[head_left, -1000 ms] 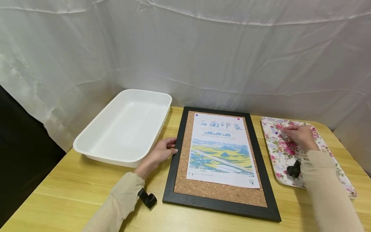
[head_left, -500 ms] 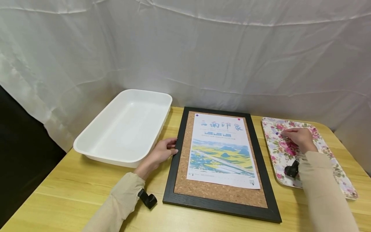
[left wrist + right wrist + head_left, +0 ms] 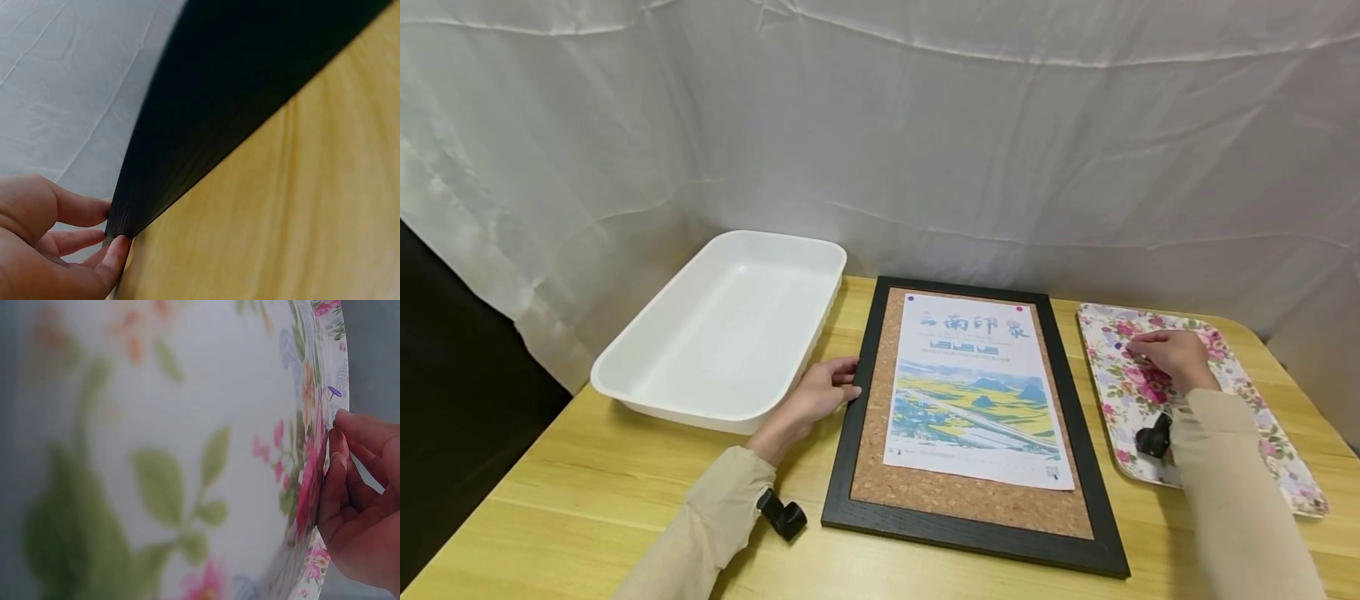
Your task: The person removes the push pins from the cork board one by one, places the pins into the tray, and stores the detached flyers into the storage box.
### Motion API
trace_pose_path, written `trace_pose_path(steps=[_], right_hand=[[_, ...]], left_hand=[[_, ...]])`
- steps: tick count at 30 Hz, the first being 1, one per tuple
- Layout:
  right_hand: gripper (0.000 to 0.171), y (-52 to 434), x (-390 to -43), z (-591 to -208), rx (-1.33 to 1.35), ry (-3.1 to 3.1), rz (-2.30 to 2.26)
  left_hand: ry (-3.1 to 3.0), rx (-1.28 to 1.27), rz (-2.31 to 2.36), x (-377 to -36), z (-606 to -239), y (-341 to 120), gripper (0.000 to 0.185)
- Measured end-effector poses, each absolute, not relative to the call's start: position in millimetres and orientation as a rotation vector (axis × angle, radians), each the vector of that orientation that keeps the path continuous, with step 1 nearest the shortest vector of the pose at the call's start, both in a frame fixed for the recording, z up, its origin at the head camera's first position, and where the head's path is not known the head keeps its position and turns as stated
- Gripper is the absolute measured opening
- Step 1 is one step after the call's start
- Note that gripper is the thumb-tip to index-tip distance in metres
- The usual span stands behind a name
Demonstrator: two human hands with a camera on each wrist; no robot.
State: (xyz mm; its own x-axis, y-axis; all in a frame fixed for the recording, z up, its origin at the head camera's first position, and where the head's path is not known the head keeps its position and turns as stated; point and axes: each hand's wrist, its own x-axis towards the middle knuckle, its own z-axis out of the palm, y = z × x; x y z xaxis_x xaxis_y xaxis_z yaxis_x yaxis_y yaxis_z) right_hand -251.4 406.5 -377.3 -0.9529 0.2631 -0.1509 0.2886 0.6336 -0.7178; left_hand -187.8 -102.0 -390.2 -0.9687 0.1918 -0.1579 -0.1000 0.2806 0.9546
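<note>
Near tray's (image 3: 1124,468) left edge, grasp pin (image 3: 335,392), probably light, by head. Left hand (image 3: 816,388) relaxed, touching frame (image 3: 925,527); right hand (image 3: 1178,358): hold unclear.

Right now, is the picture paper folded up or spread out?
Spread out: the paper lies on the cork board, all four corners showing, a purple pin and a pink pin at the top two.

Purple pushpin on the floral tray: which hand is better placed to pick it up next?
Likely the right hand: it is close beside the purple pushpin, over the floral tray. The left hand touches the left side of the black frame, which lies between it and that tray.
</note>
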Motion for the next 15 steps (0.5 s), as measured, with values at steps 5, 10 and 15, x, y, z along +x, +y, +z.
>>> trace_pose_path(steps=[5,10,15], right_hand=[[0.049,405.6,-252.2,-376.0,0.475,2.809,-1.242],[0.053,407.0,-252.6,-374.0,0.451,2.805,-1.241],[0.054,409.4,-253.6,-370.7,0.418,2.782,-1.299]], left_hand=[[2.311,0.087,1.746,-187.9,-390.1,-102.0,0.052],[2.317,0.077,1.741,-187.3,-390.6,-101.8,0.053],[2.317,0.077,1.745,-187.3,-391.1,-101.2,0.053]])
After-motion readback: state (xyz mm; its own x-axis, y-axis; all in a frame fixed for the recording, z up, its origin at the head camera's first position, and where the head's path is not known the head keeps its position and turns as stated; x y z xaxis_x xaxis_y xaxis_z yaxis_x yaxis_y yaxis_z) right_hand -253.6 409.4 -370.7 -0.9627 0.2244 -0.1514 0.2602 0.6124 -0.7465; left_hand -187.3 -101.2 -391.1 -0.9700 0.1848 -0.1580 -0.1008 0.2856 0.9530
